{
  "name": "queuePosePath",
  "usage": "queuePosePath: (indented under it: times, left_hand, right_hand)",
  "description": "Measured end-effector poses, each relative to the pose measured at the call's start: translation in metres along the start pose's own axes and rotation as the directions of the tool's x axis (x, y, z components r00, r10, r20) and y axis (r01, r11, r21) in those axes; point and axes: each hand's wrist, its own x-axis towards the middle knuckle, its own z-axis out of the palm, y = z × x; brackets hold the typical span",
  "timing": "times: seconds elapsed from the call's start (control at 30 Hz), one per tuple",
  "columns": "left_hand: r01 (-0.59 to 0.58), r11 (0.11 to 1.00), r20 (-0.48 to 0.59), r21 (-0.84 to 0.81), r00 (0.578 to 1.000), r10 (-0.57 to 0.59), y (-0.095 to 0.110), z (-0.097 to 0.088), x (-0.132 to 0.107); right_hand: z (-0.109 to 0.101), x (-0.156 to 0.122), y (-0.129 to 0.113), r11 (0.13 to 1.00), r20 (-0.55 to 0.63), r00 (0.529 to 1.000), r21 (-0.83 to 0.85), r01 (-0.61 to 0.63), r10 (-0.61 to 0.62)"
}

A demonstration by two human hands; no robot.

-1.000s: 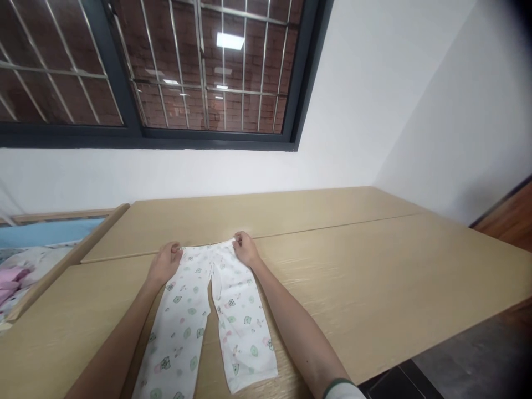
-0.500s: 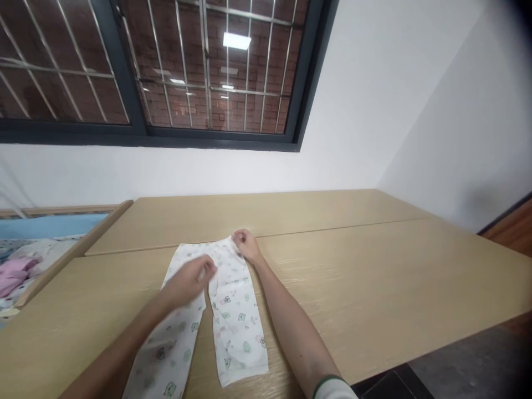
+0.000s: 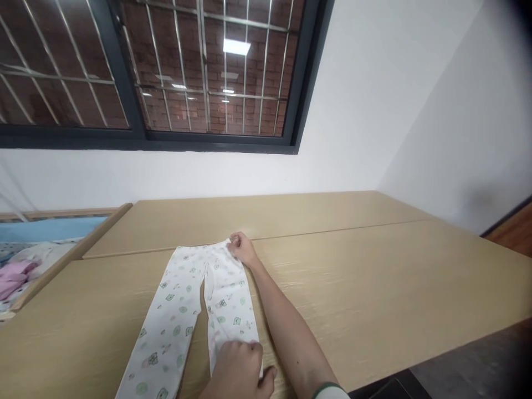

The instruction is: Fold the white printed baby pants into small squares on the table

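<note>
On a pale wooden tabletop (image 3: pixel 353 288) below a barred window (image 3: pixel 257 145), pinches one corner of the waistband (image 3: pixel 203 249) of a pair of white printed trousers (image 3: pixel 177 310) between the thumb and fingers of the right hand (image 3: pixel 244 252). Holds the left hand (image 3: pixel 241 368) lower down, knuckles up, with fingers curled and thumb out to the side, over the lower part of the right-side trouser leg (image 3: pixel 235 318). With fingertips hidden from view, cannot tell a grip there from a light touch or a hover. Has the trousers spread flat on the tabletop, waistband toward the window, with a narrow wedge of bare wood between the legs and a slight pucker near the crotch. Looks to be at the step of straightening and arranging, anchored at the waistband by the right hand and tended lower down by the left. Seems to call next for a steady hold at that upper corner and careful handling of the lower leg, without dragging the other leg askew. Beyond the tabletop at left, a wooden rail (image 3: pixel 83 235), blue fabric (image 3: pixel 50 228) and a rumpled pink cloth (image 3: pixel 16 277).
</note>
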Motion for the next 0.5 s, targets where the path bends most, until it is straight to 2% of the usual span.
queuePosePath:
  times: [0.27, 0.37, 0.5]
  left_hand:
    - [-0.032, 0.999, -0.047, -0.031, 0.998, 0.03, -0.01, 0.0, -0.004]
    - [-0.038, 0.991, -0.09, -0.13, 0.996, 0.027, -0.015, 0.0, -0.009]
    - [-0.063, 0.927, -0.168, -0.369, 0.986, 0.0, -0.027, 0.0, -0.021]
  right_hand:
    - [0.0, 0.0, -0.003, 0.995, 0.023, 0.999, 0.09, -0.04, 0.038]
    - [-0.002, 0.0, -0.007, 0.987, -0.007, 0.998, 0.144, -0.066, 0.068]
    - [-0.005, -0.002, -0.017, 0.972, -0.013, 0.994, 0.21, -0.104, 0.109]
